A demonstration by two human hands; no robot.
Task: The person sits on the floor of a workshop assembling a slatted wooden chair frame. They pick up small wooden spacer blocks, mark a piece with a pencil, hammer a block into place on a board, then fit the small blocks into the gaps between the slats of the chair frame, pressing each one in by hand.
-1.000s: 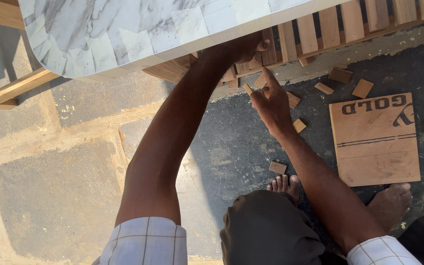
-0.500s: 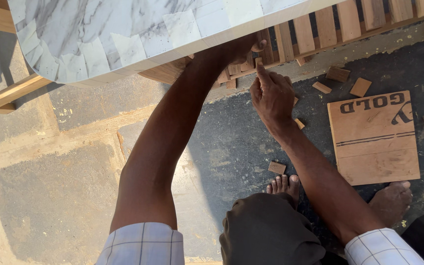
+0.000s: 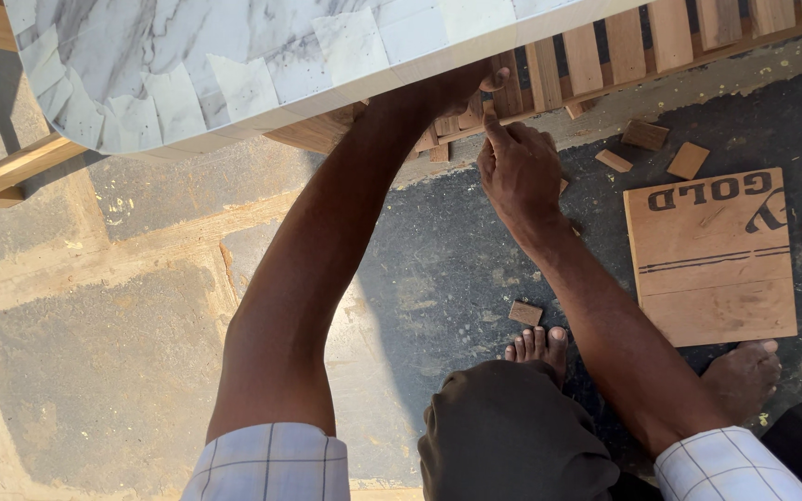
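Head camera, close, straight down floorward.

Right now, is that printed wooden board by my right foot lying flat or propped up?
Flat. The printed wooden board lies face up on the dark floor, all four edges down, nothing beneath it.

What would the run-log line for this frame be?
left hand: under marble-patterned panel edge, on wooden slats | right hand: forefinger up at slat frame | floor: wood offcuts, cardboard sheet | grip: unclear

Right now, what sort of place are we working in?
Probably a carpentry or furniture workshop at floor level: a marble-patterned tabletop on a slatted wooden frame, small wood offcuts scattered on rough concrete floor, and a flat wooden board nearby.
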